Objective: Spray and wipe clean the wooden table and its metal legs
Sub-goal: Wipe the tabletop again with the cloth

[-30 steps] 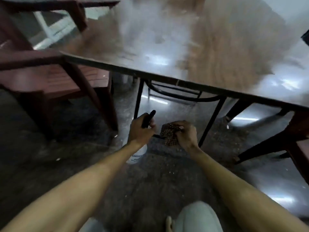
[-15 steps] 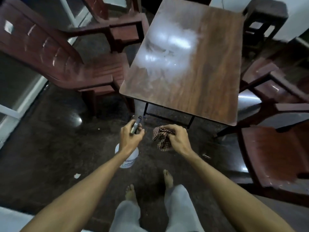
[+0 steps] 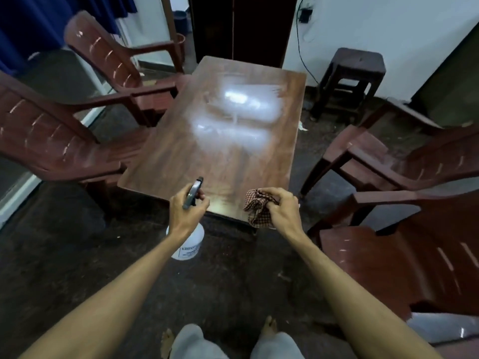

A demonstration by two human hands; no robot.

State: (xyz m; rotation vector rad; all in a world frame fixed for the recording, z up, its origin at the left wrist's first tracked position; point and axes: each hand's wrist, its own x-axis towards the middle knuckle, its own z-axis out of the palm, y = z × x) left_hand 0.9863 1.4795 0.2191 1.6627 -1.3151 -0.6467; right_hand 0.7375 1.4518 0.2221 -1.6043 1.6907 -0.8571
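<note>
The wooden table [image 3: 241,161] stretches away from me, its glossy brown top reflecting ceiling light. My left hand [image 3: 185,212] grips the dark trigger head of a white spray bottle [image 3: 188,243], nozzle pointing over the table's near edge. My right hand [image 3: 281,207] holds a bunched red-and-white checked cloth [image 3: 255,209] just above the near right corner. The table's metal legs are hidden under the top from this angle.
Two red-brown plastic chairs [image 3: 64,141] stand along the table's left side and two more [image 3: 404,161] on the right. A dark stool [image 3: 350,81] sits by the far wall. My bare feet [image 3: 269,329] are on the dark floor.
My view has risen from crouched under the table edge to standing above it. Both hands lifted with the bottle and cloth from floor level up to the table's near edge.
</note>
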